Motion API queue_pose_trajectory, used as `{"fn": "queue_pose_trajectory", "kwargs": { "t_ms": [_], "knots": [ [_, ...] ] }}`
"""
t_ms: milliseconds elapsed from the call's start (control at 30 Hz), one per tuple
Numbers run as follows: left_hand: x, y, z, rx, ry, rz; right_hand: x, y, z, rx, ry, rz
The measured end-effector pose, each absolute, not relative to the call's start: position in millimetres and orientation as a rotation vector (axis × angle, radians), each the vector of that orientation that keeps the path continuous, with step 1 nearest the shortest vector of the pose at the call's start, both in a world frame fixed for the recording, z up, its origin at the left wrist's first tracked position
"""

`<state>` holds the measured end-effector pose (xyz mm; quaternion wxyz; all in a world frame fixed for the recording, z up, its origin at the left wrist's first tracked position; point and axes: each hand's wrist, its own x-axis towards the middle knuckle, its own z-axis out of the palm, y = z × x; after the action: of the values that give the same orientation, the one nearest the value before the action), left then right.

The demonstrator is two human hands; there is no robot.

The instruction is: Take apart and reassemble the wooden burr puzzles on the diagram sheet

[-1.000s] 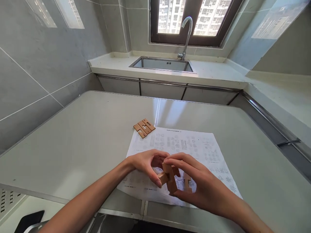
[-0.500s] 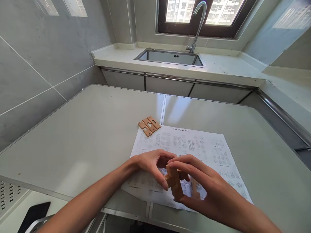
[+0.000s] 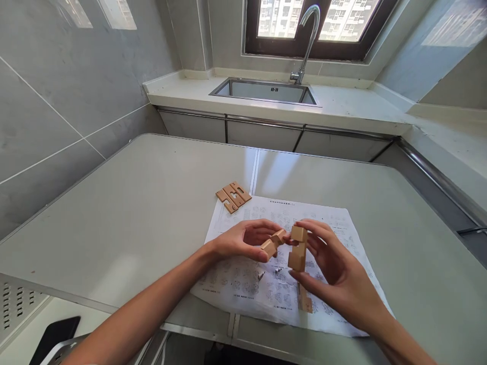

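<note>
My left hand [image 3: 247, 239] pinches a notched wooden puzzle piece [image 3: 269, 248] between thumb and fingers, tilted up to the right. In my right hand [image 3: 331, 258] a second wooden block [image 3: 298, 253] with a notch on its left side stands upright, held at top and bottom. The two pieces are apart, close to each other above the printed sheet [image 3: 243, 284]. Below my right hand another wooden piece [image 3: 304, 299] lies on the sheet, partly hidden by the hand. Flat notched wooden pieces [image 3: 233, 197] lie side by side at the sheet's far left corner.
The sheet, covered in small diagrams, lies on a pale folding table [image 3: 125, 213] with a centre seam. Beyond it are a counter with a sink [image 3: 266, 91] and a tap [image 3: 310, 40]. A dark flat object [image 3: 55, 339] sits lower left, below table level.
The wooden pieces, together between both hands before, are now apart, one in each hand. Both hands have risen slightly, and my right hand has shifted right.
</note>
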<state>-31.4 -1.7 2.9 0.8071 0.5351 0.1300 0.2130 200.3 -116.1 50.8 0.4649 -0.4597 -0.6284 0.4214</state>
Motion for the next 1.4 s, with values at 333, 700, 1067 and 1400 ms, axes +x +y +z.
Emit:
{"fn": "queue_pose_trajectory", "kwargs": {
  "t_ms": [333, 700, 1067, 1400],
  "knots": [
    [-28.4, -2.4, 9.0, 1.133, 0.607, 0.757, 220.7, -85.9, 24.2, -1.494, -1.624, 1.002],
    [-21.4, -17.5, 13.9, 1.648, 0.687, 0.764, 242.0, -110.2, 11.2, -1.809, -1.793, 0.373],
    [-4.1, -52.4, 12.7, 2.208, 0.476, 0.929, 182.8, -141.5, 49.7, -1.546, -1.342, 1.368],
    [24.5, -68.5, -2.5, 2.421, 0.399, 0.482, 222.7, -177.1, 29.7, -1.683, -0.770, 1.344]
  ]
}}
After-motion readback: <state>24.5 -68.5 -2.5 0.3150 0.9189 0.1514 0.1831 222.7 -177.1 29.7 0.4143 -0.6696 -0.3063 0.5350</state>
